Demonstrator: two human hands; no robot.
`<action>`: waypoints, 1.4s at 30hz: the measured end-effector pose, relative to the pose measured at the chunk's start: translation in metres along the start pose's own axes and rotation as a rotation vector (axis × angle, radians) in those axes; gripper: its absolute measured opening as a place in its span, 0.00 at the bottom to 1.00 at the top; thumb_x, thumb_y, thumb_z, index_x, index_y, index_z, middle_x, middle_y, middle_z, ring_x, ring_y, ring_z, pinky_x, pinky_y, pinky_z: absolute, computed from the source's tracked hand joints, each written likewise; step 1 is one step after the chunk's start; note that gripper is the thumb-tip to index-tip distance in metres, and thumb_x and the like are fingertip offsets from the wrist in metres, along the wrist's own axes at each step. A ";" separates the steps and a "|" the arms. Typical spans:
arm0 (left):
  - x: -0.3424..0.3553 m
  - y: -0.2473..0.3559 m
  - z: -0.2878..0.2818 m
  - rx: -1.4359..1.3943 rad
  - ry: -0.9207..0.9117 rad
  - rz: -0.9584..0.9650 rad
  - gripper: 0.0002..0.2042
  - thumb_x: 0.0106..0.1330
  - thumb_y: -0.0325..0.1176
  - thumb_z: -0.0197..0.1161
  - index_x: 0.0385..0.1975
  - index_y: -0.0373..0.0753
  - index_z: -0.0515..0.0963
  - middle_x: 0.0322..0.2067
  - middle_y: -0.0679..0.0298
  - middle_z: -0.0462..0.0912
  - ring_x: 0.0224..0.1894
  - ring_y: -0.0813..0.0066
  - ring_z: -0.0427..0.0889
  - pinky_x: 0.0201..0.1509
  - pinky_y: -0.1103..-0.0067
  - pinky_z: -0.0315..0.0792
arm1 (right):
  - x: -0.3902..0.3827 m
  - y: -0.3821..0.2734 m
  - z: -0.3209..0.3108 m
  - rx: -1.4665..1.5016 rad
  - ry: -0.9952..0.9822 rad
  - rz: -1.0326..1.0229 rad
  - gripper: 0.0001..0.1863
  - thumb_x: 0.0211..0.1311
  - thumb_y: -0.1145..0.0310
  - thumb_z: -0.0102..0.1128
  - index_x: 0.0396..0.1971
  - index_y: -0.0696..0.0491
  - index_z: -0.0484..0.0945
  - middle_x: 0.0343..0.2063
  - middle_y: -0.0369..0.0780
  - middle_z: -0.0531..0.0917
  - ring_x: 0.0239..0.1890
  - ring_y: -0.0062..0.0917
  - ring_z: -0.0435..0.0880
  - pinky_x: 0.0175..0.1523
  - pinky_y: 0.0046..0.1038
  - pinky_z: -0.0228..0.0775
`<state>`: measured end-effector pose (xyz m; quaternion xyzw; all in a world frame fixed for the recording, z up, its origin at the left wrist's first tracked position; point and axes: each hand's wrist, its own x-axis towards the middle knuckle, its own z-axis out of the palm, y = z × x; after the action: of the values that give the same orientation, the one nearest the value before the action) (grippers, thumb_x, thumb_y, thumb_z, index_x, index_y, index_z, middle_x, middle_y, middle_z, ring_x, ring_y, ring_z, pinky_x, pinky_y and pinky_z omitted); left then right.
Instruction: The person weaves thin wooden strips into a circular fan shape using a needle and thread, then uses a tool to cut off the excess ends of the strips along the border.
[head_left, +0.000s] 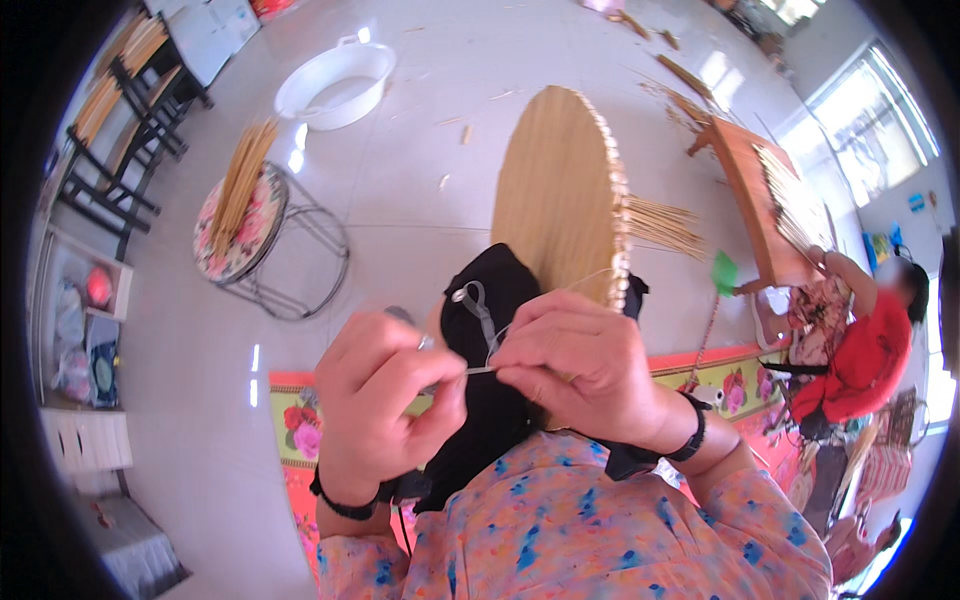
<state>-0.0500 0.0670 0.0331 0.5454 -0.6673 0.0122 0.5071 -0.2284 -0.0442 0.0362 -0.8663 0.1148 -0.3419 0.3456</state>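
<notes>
My left hand (385, 395) and my right hand (575, 365) are closed in pinches on a thin white cord (480, 369), stretched short between their fingertips over my lap. Beneath them is black cloth (470, 430), with a small grey strap or tool (482, 318) lying on it; I cannot tell which. A tan oval board (550, 180), its rim lined with pale, bead-like stitching, rises just beyond my hands. A loose strand of cord runs up near the board's edge, and thin sticks (660, 225) stick out behind its right side.
A stool (290, 275) holds sticks at left, near a white basin (335, 85). Black chairs (120, 180) and shelves (90, 440) line the left. At right, a person in red (850, 360) reaches to a wooden bench (740, 200) of sticks. A floral mat (720, 390) lies beneath me.
</notes>
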 end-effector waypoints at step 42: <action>0.021 -0.041 0.161 -1.561 0.182 -0.770 0.04 0.71 0.27 0.58 0.36 0.35 0.78 0.30 0.64 0.82 0.29 0.80 0.82 0.36 0.85 0.77 | 0.052 0.092 -0.063 -0.639 -0.169 0.494 0.20 0.64 0.57 0.54 0.26 0.61 0.77 0.24 0.53 0.80 0.27 0.46 0.80 0.33 0.40 0.70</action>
<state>-0.1237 -0.0560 -0.0526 0.2266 -0.2114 -0.5768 0.7558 -0.2293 -0.1677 0.0336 -0.9014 0.3910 -0.1232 0.1391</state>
